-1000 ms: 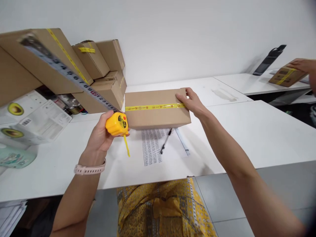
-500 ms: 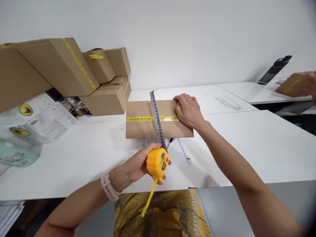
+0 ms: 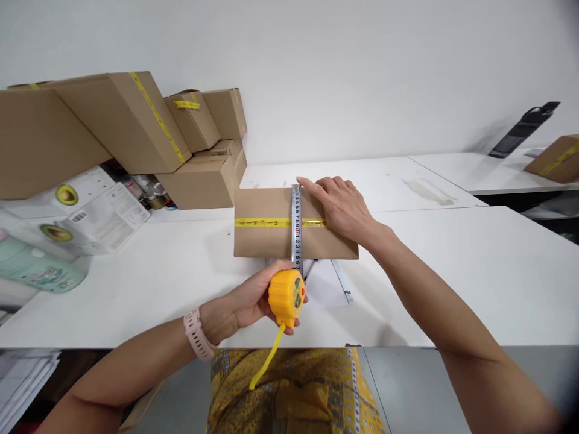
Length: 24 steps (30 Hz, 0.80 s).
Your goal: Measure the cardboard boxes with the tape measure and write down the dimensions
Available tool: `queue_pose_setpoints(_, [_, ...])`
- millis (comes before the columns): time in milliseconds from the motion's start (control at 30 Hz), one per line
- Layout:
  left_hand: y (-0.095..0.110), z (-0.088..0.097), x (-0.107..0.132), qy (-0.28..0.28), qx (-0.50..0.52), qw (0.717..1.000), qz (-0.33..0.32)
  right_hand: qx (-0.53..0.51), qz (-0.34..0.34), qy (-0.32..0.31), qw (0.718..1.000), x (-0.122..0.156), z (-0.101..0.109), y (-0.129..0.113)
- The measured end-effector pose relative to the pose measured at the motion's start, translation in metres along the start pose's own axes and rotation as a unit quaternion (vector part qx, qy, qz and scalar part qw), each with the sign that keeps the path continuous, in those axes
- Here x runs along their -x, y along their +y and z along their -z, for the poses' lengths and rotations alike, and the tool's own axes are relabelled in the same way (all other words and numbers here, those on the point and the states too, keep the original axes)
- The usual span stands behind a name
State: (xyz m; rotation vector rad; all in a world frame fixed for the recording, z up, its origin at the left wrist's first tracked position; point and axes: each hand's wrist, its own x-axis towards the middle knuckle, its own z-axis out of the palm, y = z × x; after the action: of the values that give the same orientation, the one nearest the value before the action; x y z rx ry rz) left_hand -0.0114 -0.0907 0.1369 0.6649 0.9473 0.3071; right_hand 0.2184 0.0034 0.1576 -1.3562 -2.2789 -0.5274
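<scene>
My left hand (image 3: pixel 257 295) is wrapped round a yellow tape measure (image 3: pixel 284 294) with a yellow strap hanging down. Its metal blade (image 3: pixel 296 226) runs away from me across the top of a cardboard box (image 3: pixel 265 241) sealed with yellow printed tape. Over the box's right part lies my right hand (image 3: pixel 341 205), fingers spread, the thumb at the blade's far end by the back edge. Under the box's near side, a printed paper (image 3: pixel 325 286) and a dark pen (image 3: pixel 310 269) partly show.
Cardboard boxes (image 3: pixel 199 181) are stacked at the left, beside a white carton with avocado pictures (image 3: pixel 99 211) and a mint green bottle (image 3: pixel 43 265). At far right stand a black bottle (image 3: pixel 522 129) and another taped box (image 3: pixel 556 160) on the white table (image 3: pixel 452 265).
The blade has swung from slanting left to nearly straight across the box. My right thumb has stretched out to the blade's far end. The other person's hand at far right has left view.
</scene>
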Motion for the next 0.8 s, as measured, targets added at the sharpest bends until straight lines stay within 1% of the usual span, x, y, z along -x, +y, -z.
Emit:
queue_pose_setpoints(67, [-0.002,0.001,-0.002,-0.004,-0.009,1.000,-0.009,0.012,-0.002,-0.018,1.000,-0.003,0.002,-0.002])
queue_pose_setpoints(133, [-0.006,0.003,-0.004,0.000,-0.027,0.999,-0.031,0.014,-0.002,-0.020,1.000,-0.006,0.000,-0.002])
queue_pose_setpoints(267, [-0.020,0.008,-0.007,0.031,-0.050,0.993,-0.106,-0.008,-0.003,0.012,1.000,-0.010,-0.009,0.002])
queue_pose_setpoints(333, [-0.027,0.008,-0.009,0.041,-0.038,0.988,-0.145,-0.024,-0.006,0.027,0.999,-0.011,-0.013,0.004])
queue_pose_setpoints(400, [-0.033,0.006,-0.012,0.049,-0.019,0.984,-0.168,-0.038,-0.012,0.031,0.999,-0.012,-0.016,0.005])
queue_pose_setpoints(600, [-0.043,-0.004,-0.019,0.047,0.015,0.981,-0.186,-0.051,-0.016,0.035,0.998,-0.013,-0.016,0.006])
queue_pose_setpoints(800, [-0.044,-0.003,-0.019,0.056,0.013,0.980,-0.192,-0.052,-0.016,0.047,0.997,-0.012,-0.018,0.005])
